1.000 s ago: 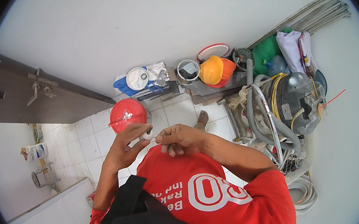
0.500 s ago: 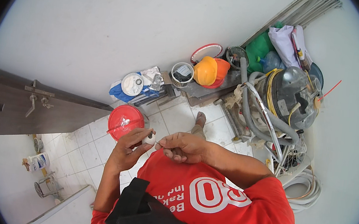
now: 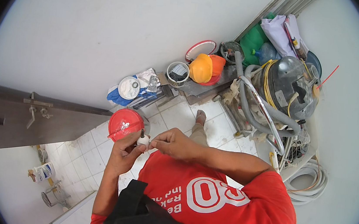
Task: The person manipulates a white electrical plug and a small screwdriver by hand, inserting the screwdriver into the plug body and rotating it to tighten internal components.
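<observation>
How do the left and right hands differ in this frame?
The left hand grips the white rounded piece from the left; the right hand has its fingertips at the piece's right side. The left forearm stands steep in the picture, while the right forearm lies nearly level. Both hands are bare and close together.

We get bright, diffuse light, with glints on the red bucket lid (image 3: pixel 125 123) and chromed tube (image 3: pixel 267 116), and sheen across the white floor tiles (image 3: pixel 179 117). A bluish-fringed black vignette encircles our fisheye view.
</observation>
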The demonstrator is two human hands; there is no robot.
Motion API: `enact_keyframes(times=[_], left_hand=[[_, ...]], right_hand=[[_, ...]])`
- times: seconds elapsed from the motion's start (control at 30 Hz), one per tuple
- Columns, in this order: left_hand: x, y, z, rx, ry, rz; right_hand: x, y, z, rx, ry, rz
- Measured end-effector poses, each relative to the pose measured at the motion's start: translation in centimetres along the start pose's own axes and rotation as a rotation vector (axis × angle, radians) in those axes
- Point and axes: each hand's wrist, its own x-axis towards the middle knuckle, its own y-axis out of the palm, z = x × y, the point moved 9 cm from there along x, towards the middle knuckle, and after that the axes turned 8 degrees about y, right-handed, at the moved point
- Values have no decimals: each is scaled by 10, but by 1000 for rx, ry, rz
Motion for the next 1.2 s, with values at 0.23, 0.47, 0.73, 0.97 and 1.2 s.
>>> enact_keyframes(times=[0.23, 0.47, 0.73, 0.97, 1.2], left_hand=[[5, 12, 4, 32, -41, 2], [11, 11, 14, 41, -148, 20], [24, 16, 33, -85, -162, 38], [47, 31, 48, -24, -151, 42], [60, 35, 55, 83, -138, 112]], right_hand=[[-5, -15, 14, -435, -208, -164], [-18, -13, 20, -770, -506, -464], [-20, -29, 26, -695, -464, -507], [-4, -50, -1, -674, -376, -602], [-17, -71, -15, 9, -122, -440]])
